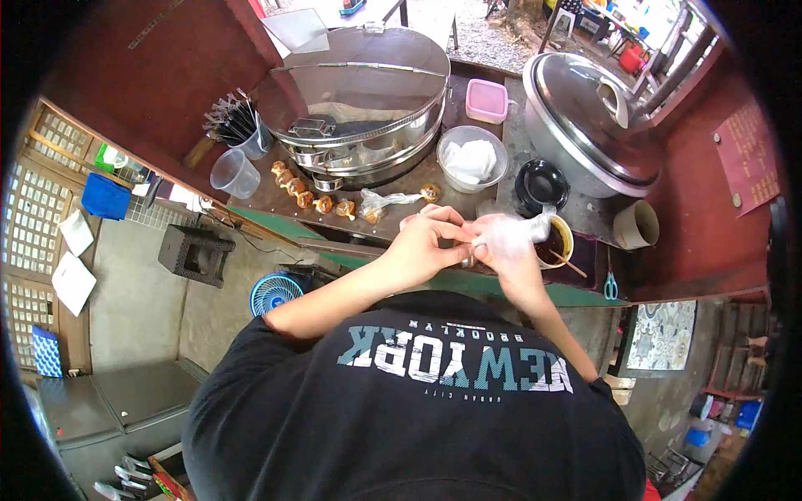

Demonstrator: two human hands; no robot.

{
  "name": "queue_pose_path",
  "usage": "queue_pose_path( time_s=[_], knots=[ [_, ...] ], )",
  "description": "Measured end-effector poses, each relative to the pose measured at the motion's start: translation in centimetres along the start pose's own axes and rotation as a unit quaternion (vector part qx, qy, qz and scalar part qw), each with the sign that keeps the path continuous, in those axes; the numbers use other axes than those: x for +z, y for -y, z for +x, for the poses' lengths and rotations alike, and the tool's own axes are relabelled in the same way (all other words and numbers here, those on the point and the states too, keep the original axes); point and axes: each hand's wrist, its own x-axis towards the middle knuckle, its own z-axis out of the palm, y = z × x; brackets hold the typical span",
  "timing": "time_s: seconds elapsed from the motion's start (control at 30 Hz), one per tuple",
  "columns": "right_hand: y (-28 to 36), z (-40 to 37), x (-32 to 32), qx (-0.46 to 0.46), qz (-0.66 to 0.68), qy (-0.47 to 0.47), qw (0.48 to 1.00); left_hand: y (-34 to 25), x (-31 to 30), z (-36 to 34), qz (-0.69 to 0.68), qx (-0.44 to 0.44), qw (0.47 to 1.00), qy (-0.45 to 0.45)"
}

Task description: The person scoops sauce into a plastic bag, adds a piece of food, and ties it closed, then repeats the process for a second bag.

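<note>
A small clear plastic bag [506, 233], partly smeared by motion, is between my hands above the counter's front edge. My left hand [426, 244] is closed, with thumb and fingers pinching the bag's gathered part. Close beside it, my right hand [516, 271] is closed round the bag too, and the plastic covers some of its fingers. Just right of the hands stands a tub of dark sauce [553, 242] with a wooden stick [568, 264] in it. Several small knotted bags of brown sauce [324, 204] lie in a row to the left, near a loose clear bag [389, 200].
Behind are a large lidded steel pan [368, 117], a big lidded pot [585, 117], a bowl with white plastic [469, 160], a pink-lidded box [487, 100] and black bowls [541, 185]. Blue scissors [611, 286] hang at right; an empty clear cup [236, 173] stands left.
</note>
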Motion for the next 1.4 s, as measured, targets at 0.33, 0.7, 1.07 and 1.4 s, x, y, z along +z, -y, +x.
queue_pose_path(
  time_s=[0.33,0.7,1.07,1.4],
  knots=[
    [0.2,-1.5,0.3,0.046,0.111,-0.053,0.991,0.2,1.4,-0.2,-0.177,-0.077,0.979,0.072],
    [1.0,0.0,-1.2,-0.006,-0.083,-0.017,0.996,-0.9,1.5,1.2,-0.367,-0.193,0.905,0.098],
    [2.9,-0.4,-0.9,0.032,0.093,-0.047,0.994,-1.1,1.5,1.0,-0.096,-0.015,0.995,0.026],
    [-5.6,2.5,-1.8,-0.082,-0.286,-0.015,0.954,7.6,2.6,0.9,-0.038,-0.115,0.993,-0.002]
  ],
)
